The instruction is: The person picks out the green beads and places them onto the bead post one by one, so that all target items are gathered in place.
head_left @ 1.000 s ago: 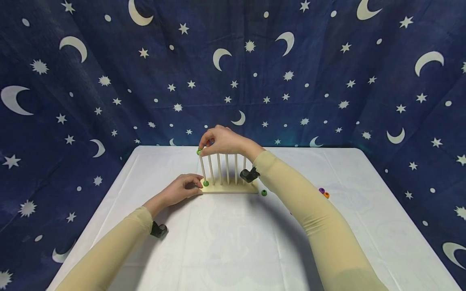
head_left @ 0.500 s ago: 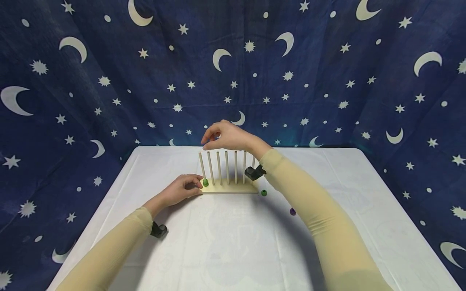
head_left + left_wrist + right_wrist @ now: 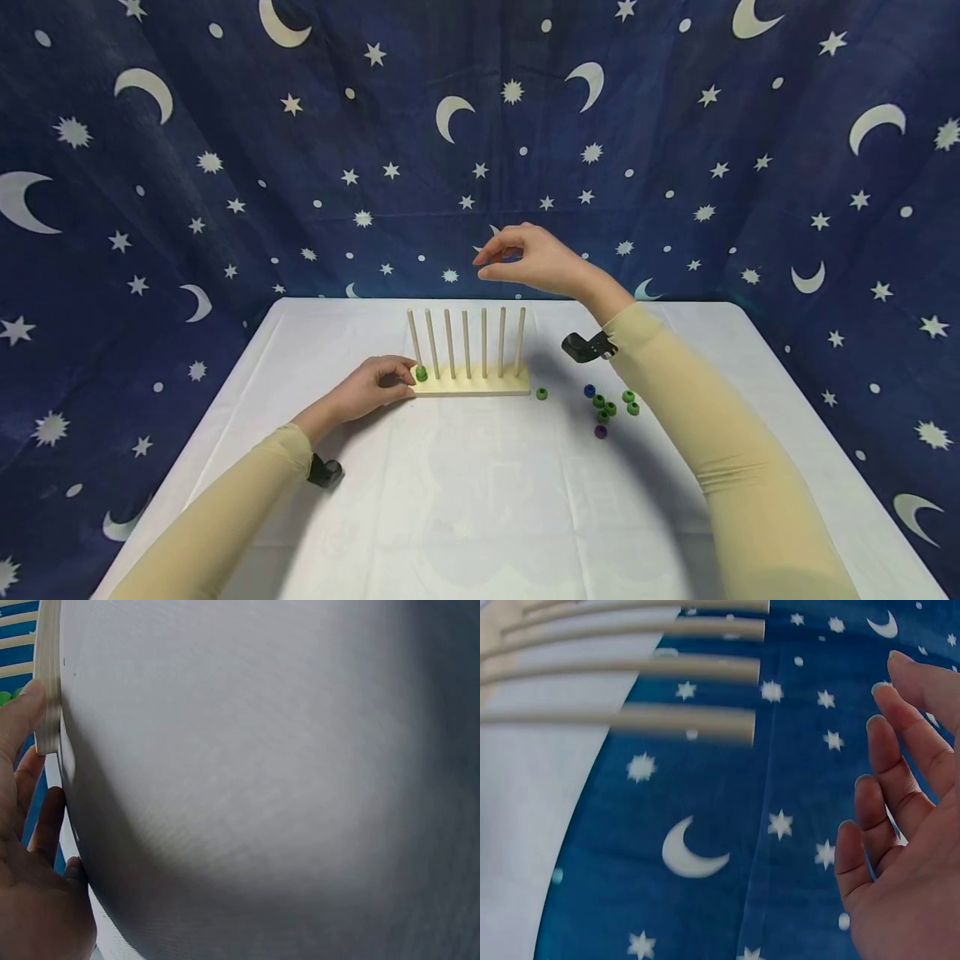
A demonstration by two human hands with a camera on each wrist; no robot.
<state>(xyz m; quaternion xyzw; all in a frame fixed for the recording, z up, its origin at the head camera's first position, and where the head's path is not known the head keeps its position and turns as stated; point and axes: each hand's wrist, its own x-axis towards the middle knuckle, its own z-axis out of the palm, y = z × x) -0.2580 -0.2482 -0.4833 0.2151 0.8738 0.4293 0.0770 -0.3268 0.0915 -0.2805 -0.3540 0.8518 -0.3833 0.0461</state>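
Your left hand (image 3: 363, 390) pinched the left end of the peg board (image 3: 472, 386), with your thumb at its front edge. The peg board lay flat on the white desk (image 3: 465, 500), its seven thin pegs (image 3: 467, 343) standing in a row. Green beads (image 3: 422, 373) sat at the bottom of its leftmost peg, right by your left hand. Your right hand (image 3: 543, 260) was up high, above the peg board's tops and near its right end. Its fingers (image 3: 889, 754) were softly bent, with a gap under the thumb, and held nothing. One loose green bead (image 3: 542, 394) lay just beside the peg board's right end. Farther right of the peg board lay a blue bead (image 3: 590, 390), a purple bead (image 3: 601, 432) and more green ones (image 3: 611, 409).
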